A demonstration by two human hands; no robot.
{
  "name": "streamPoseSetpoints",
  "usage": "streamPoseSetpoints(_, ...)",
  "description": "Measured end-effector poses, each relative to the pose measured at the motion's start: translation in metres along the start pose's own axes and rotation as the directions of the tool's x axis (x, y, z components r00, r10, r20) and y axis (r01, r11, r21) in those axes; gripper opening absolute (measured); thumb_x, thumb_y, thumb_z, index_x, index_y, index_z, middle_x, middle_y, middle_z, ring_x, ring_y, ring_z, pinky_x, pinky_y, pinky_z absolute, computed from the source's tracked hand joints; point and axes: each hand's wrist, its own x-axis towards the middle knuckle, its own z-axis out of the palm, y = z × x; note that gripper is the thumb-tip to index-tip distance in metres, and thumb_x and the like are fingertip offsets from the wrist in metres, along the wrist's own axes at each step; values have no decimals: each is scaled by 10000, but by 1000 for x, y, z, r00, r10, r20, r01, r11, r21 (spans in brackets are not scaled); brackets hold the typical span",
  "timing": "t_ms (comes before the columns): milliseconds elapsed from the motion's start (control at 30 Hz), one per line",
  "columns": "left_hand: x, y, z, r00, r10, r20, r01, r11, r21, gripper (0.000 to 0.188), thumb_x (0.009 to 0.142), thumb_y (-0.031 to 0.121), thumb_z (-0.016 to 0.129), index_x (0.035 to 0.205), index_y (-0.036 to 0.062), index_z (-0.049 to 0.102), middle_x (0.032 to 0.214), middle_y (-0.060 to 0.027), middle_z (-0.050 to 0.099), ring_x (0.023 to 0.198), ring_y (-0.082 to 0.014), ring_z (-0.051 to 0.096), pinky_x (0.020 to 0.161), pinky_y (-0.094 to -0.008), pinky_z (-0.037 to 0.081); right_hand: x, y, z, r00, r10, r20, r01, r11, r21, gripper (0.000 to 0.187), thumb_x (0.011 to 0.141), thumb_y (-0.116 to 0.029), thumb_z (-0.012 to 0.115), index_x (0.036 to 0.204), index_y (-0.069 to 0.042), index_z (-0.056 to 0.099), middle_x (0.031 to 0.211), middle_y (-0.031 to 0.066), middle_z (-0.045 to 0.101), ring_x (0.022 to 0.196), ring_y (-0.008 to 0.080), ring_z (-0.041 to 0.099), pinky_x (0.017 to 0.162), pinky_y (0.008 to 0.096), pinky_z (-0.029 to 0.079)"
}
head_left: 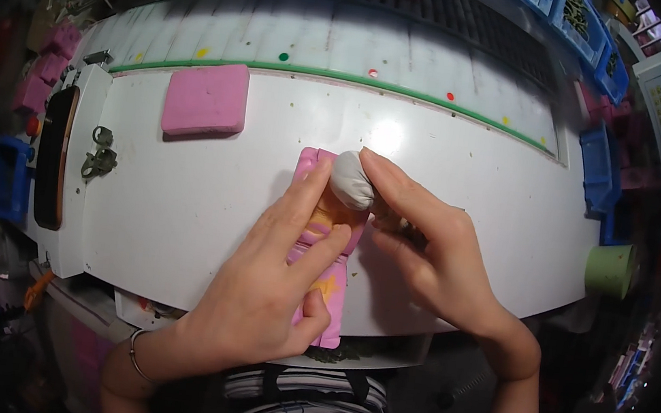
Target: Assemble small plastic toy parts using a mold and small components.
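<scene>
A long pink rubber mould with orange-yellow patches on its upper face lies in front of me, a crease across its middle. My left hand holds the mould, one long finger along its left edge and another across its face; the hand covers much of that side. In my right hand is a bunched pale cloth pouch, pinched by the fingers and set against the far part of the mould. Its lower end is hidden behind those fingers.
On the white worktop, a pink block stands at the far left. Small dark green pieces and a phone-like dark slab lie further left. Behind runs a green-edged strip. A green cup and blue bins are right.
</scene>
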Motion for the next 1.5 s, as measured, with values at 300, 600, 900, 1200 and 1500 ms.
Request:
streamPoseSetpoints(300,0,2,-2,998,-43,38,44,999,-12,479,649,14,577,1121,-62,555,1397,-349,252,1293,-480,312,1025,-450,350,2,-1,-6,996,71,44,-73,997,38,741,700,181,567,1371,-104,429,1348,141,476,990,173,562,862,262,442)
streamPoseSetpoints(600,0,0,-6,997,-47,59,45,999,25,424,648,38,597,1063,-44,586,1383,-350,278,1271,-471,352,1019,-441,364,-14,-46,-14,1000,-15,22,22,929,-370,700,675,218,521,1340,33,410,1317,201,431,1038,315,560,883,336,452)
streamPoseSetpoints(900,2,-4,-5,997,-23,69,19,999,50,375,653,46,606,1022,-12,633,1356,-352,319,1274,-451,362,996,-407,409,-18,-5,0,924,-330,194,325,407,-853,474,741,-105,575,1194,32,568,1273,160,525,917,243,535,731,320,420)
streamPoseSetpoints(1200,-7,-6,-4,997,-9,80,6,999,43,392,668,87,596,1038,-38,632,1348,-356,333,1251,-450,395,1005,-417,387,-9,-19,-9,773,-627,-94,284,475,-833,531,691,-31,597,1215,41,545,1303,161,511,866,214,538,715,282,430)
streamPoseSetpoints(1500,-11,-6,-4,997,-23,79,17,997,77,382,685,90,585,1049,-13,648,1358,-335,339,1258,-433,395,1008,-403,389,-16,-27,-2,942,-326,77,285,660,-695,516,694,-18,558,1206,41,550,1314,169,495,873,248,524,705,301,439)
